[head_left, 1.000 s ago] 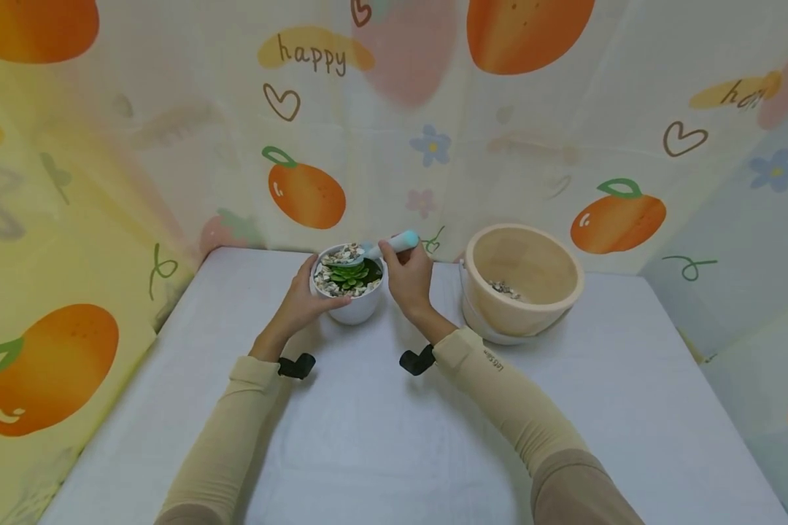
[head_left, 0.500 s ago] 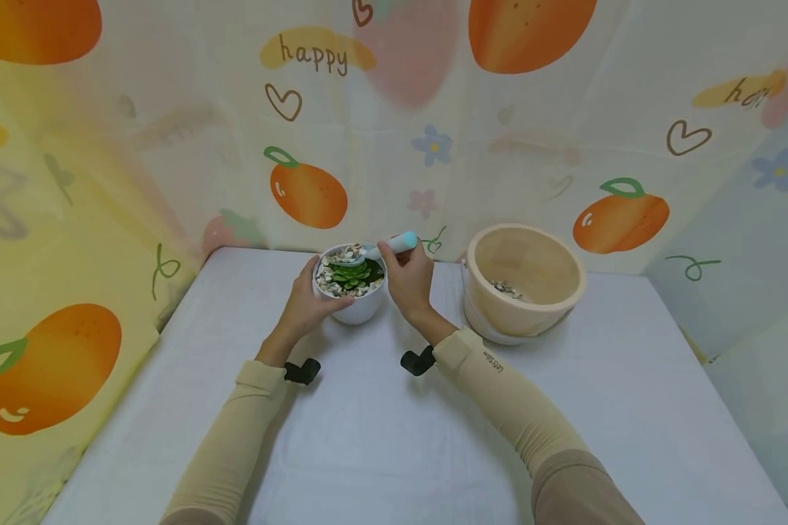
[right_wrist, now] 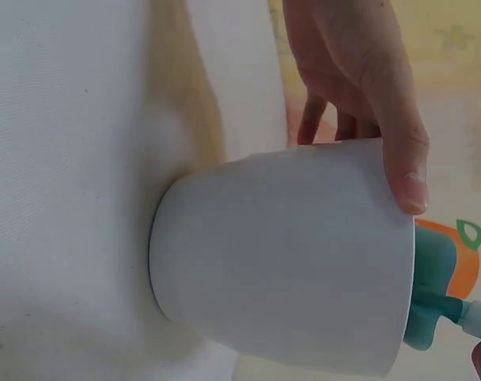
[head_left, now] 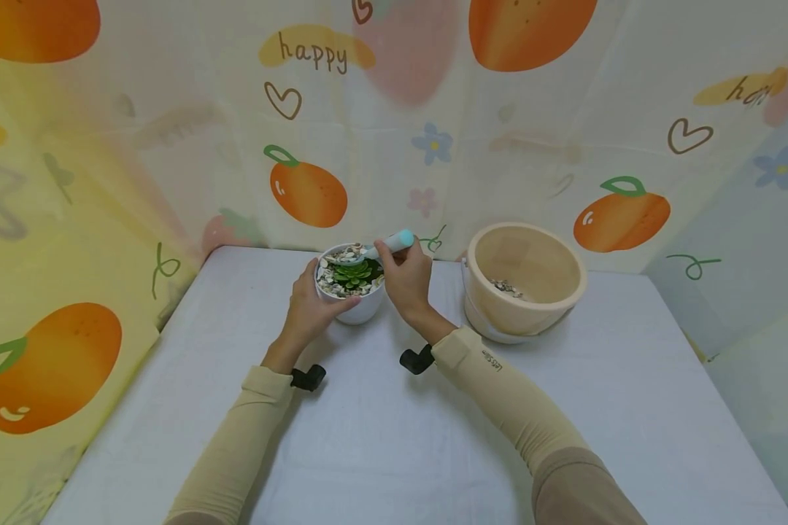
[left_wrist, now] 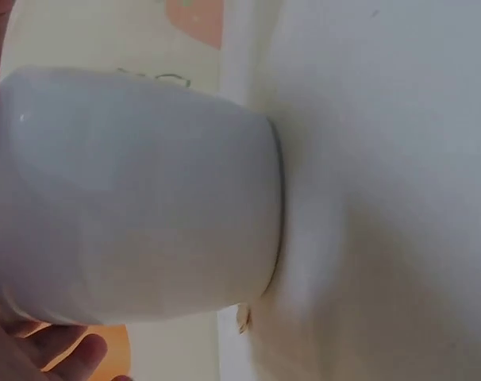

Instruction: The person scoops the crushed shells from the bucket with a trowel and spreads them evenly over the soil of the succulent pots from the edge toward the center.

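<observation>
A white flower pot (head_left: 357,314) stands on the table with a green succulent (head_left: 353,274) and pale pebbles (head_left: 327,282) in it. My left hand (head_left: 306,310) grips the pot from the left, thumb along the front of the rim and fingers round the side. In the right wrist view that thumb (right_wrist: 401,159) lies against the white wall near the rim. My right hand (head_left: 407,283) pinches the pale blue handle (head_left: 392,243) of a small garden trowel. Its teal blade (right_wrist: 432,258) sits at the back of the pot's opening, over the pebbles; its tip is unclear.
Right of the pot stands a cream bucket (head_left: 476,292) with a few pebbles at its bottom and its handle hanging down. A white cloth (head_left: 368,437) covers the table. Behind it hangs a printed curtain (head_left: 381,168) close to the table's back edge.
My left wrist and forearm have shifted slightly right, and the thumb reaches a little farther along the pot's front. The trowel stays at the back of the pot, almost unmoved.
</observation>
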The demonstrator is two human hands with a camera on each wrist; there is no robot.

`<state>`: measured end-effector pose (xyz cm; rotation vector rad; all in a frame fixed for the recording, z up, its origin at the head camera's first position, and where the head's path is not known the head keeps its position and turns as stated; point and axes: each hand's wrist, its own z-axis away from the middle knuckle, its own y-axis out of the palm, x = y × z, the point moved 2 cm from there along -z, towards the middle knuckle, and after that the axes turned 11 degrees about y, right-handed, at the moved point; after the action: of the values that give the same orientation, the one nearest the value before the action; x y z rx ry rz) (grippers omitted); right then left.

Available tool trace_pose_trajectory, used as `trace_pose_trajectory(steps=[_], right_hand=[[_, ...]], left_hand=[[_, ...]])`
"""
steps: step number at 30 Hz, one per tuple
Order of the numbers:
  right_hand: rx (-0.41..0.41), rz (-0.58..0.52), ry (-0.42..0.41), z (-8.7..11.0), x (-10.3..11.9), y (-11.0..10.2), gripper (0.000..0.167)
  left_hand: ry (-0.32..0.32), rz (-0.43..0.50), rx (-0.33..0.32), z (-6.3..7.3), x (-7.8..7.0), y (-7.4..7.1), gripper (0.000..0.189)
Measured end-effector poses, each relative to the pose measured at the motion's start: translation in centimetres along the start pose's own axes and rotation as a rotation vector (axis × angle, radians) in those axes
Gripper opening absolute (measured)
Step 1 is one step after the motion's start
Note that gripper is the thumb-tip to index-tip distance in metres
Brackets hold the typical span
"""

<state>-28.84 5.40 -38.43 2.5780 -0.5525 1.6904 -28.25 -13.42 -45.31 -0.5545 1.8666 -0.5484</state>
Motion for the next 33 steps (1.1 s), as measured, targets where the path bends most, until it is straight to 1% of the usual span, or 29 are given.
trace_pose_trajectory(steps=[3,8,10,13,15,17,20,25,30,33], right_hand=[[0.0,0.004,-0.015,0.1,0.0,0.0,0.026],[0.013,-0.006,-0.016,0.2,-0.1,0.2,0.027],[0.015,-0.008,-0.015,0.2,-0.2,0.2,0.027],[0.011,-0.013,-0.016,0.2,-0.3,0.3,0.027],[0.009,-0.014,-0.02,0.2,-0.3,0.2,0.027],[0.005,-0.009,-0.023,0.2,-0.3,0.1,0.027],[0.002,-0.002,-0.03,0.1,-0.2,0.0,0.027],[0.001,-0.002,-0.041,0.0,-0.1,0.0,0.025],[0.011,-0.01,-0.039,0.1,-0.1,-0.1,0.026],[0.007,-0.007,-0.04,0.1,0.0,-0.2,0.026]], left_hand=[[-0.005,0.024,0.044,-0.2,0.3,-0.3,0.114],[0.036,0.113,0.103,-1.0,1.1,-0.9,0.114],[0.045,0.145,0.115,-1.3,1.4,-1.0,0.113],[0.032,0.165,0.122,-1.5,1.7,-0.7,0.112],[0.022,0.173,0.116,-1.6,1.8,-0.5,0.112],[0.025,0.178,0.109,-1.6,1.8,-0.3,0.111],[0.034,0.188,0.092,-1.5,1.6,-0.2,0.108],[0.031,0.174,0.061,-1.2,1.1,-0.1,0.108],[0.059,0.171,0.005,-0.8,0.8,0.3,0.107],[0.049,0.158,-0.032,-0.4,0.6,0.6,0.108]])
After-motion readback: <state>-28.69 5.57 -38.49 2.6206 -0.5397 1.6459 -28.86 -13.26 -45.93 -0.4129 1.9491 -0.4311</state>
